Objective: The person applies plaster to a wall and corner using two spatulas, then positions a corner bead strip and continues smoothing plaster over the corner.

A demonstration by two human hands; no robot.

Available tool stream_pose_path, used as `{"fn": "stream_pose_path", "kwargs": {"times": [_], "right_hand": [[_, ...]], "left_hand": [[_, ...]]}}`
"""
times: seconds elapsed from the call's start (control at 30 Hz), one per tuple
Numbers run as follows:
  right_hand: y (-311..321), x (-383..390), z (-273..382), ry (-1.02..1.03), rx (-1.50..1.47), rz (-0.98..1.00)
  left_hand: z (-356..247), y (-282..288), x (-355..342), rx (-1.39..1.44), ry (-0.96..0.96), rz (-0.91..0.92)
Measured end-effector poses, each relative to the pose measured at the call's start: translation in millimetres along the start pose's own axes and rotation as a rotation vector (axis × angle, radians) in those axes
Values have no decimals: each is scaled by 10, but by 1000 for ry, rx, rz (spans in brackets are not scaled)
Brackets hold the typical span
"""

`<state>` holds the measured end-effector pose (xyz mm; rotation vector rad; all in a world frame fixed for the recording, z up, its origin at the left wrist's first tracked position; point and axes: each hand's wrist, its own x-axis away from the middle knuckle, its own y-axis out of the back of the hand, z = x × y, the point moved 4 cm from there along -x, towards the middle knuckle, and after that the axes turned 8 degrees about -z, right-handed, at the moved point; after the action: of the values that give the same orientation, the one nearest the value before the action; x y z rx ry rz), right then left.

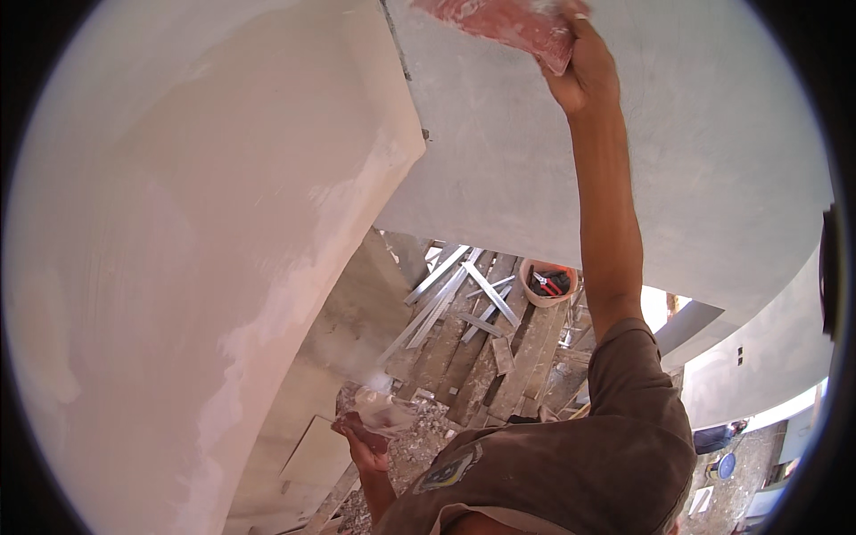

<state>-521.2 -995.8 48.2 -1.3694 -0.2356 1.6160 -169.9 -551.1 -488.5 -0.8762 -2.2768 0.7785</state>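
Note:
Raised at the top of the view, my right hand [590, 71] is closed on the edge of a flat reddish putty spreader [508, 25] smeared with white. The spreader lies close to the grey plastered surface [499, 152]; whether it touches cannot be told, and its upper part is cut off. Low down near the middle, my left hand [366, 453] grips a reddish-brown putty board [364, 423]. A pale, wet-looking mass of putty [392, 412] covers much of that board. The left fingers are partly hidden beneath it.
A smooth whitish wall [160, 223] fills the left side, its edge meeting the grey surface. Below are wooden planks [530, 357] littered with debris, metal strips [437, 308], and a bucket [546, 283] holding red-handled tools. A blue-topped pail [726, 465] stands far below at right.

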Motion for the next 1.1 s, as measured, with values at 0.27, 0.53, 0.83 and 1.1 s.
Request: {"fn": "stream_pose_path", "kwargs": {"times": [0.27,0.53,0.83,1.1], "right_hand": [[15,353,-172,148,640,33],[-31,229,-997,938,1046,545],[-404,28,-1359,976,1160,460],[-488,-94,-1499,897,1137,512]], "left_hand": [[100,-63,63,-1,-71,-44],[211,-316,138,83,-3,91],[-63,-374,384,-41,-160,-22],[-154,108,346,-11,-138,-59]]}}
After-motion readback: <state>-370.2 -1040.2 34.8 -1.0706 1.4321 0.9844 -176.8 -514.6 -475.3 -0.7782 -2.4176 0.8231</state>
